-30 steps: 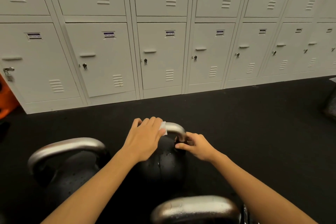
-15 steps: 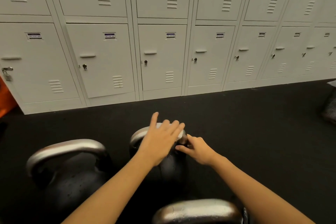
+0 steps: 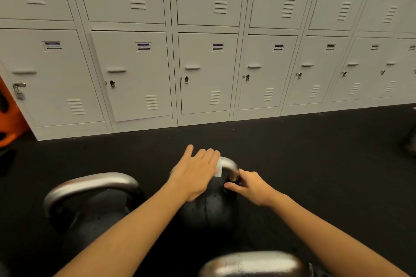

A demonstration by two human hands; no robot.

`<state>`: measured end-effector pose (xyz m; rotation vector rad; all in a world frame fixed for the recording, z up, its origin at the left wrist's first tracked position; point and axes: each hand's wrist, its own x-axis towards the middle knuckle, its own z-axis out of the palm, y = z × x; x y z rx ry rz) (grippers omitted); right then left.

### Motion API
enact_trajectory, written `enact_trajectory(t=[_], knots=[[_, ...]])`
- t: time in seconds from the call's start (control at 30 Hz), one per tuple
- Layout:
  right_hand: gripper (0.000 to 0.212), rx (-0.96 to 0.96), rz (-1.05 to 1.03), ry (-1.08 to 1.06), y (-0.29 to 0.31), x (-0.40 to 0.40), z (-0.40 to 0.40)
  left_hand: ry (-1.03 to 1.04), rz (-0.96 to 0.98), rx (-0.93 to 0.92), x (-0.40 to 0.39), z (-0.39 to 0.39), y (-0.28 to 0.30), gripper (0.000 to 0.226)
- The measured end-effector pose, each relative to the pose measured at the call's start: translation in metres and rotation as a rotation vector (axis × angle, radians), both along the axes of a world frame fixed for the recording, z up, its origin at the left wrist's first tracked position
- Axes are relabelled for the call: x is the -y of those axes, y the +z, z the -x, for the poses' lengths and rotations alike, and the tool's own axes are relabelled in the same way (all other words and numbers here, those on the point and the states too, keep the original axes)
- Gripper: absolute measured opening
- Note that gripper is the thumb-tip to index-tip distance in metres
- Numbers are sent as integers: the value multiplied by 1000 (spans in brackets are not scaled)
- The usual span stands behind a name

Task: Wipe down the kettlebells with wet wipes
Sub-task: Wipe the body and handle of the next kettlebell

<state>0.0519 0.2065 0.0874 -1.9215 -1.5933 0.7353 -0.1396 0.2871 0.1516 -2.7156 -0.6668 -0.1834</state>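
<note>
A black kettlebell (image 3: 210, 209) with a silver handle stands on the dark floor in the middle, its body speckled with wet drops. My left hand (image 3: 194, 172) lies flat over the top of the handle and presses a white wet wipe (image 3: 218, 170) against it. My right hand (image 3: 252, 186) pinches the right leg of the handle where it meets the body. A bigger kettlebell (image 3: 90, 204) stands to the left. The silver handle of a third kettlebell (image 3: 252, 264) shows at the bottom edge.
A row of grey metal lockers (image 3: 202, 63) runs along the far side of the black rubber floor (image 3: 315, 153). An orange object (image 3: 9, 114) leans at the left edge. Something dark sits at the far right edge.
My left hand slid right along the handle with the wipe, then back left to its top. My right hand stayed on the handle's right leg. The view shifted slightly.
</note>
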Motion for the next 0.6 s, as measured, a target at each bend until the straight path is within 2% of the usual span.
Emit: enact_trajectory(t=[0.1, 0.23, 0.37, 0.47, 0.6], knots=[[13, 1, 12, 0, 1, 0, 1, 21, -47, -71, 13, -22, 4, 54], [24, -6, 18, 3, 4, 2, 3, 34, -88, -126, 25, -42, 5, 47], [20, 0, 8, 1, 7, 5, 6, -28, -114, -169, 28, -46, 1, 46], [20, -22, 26, 2, 9, 5, 7, -72, -48, -126, 24, -40, 2, 55], [27, -21, 37, -23, 7, 4, 6, -12, 68, -24, 13, -21, 1, 77]])
